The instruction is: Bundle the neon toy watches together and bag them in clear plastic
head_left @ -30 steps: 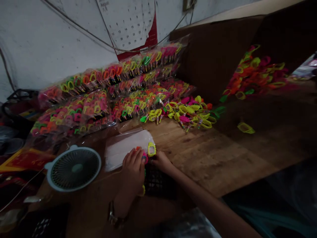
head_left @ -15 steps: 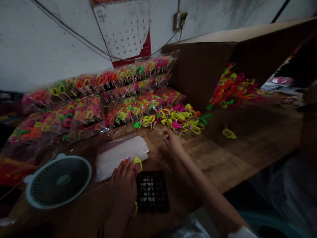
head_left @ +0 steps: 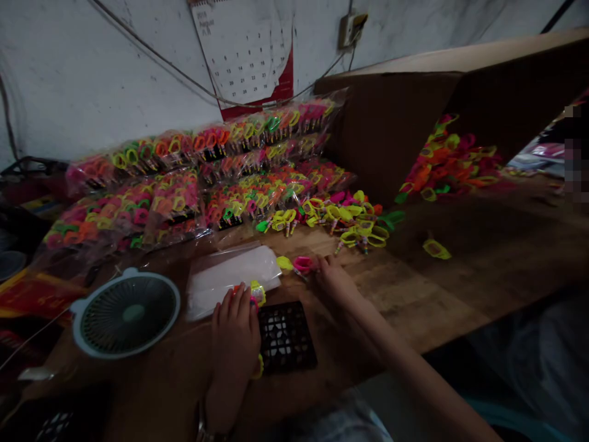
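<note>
My left hand [head_left: 235,331] lies over the left side of a black grid tray [head_left: 289,337], fingers stretched out side by side. Beneath them show parts of neon plastic loops; a yellow loop [head_left: 258,293] pokes out past the fingertips, with orange and pink bits beside it. What the palm touches is hidden. To the right and farther forward, my right hand [head_left: 335,279] is closed in a pinch at the near end of a pink plastic loop [head_left: 302,264]. A yellow piece [head_left: 284,263] sits just left of that loop, by the clear plastic bags [head_left: 237,276].
A loose pile of neon loops [head_left: 354,218] lies beyond my right hand. Bagged loops [head_left: 175,196] are stacked along the wall. A cardboard box [head_left: 386,123] spills more loops at right. A round grey-blue fan [head_left: 126,313] stands at left; one yellow loop [head_left: 437,248] lies apart.
My right hand has drawn back from near the pile and now pinches a pink loop, with a yellow one beside it. My left hand keeps its place on the tray. The view has shifted slightly.
</note>
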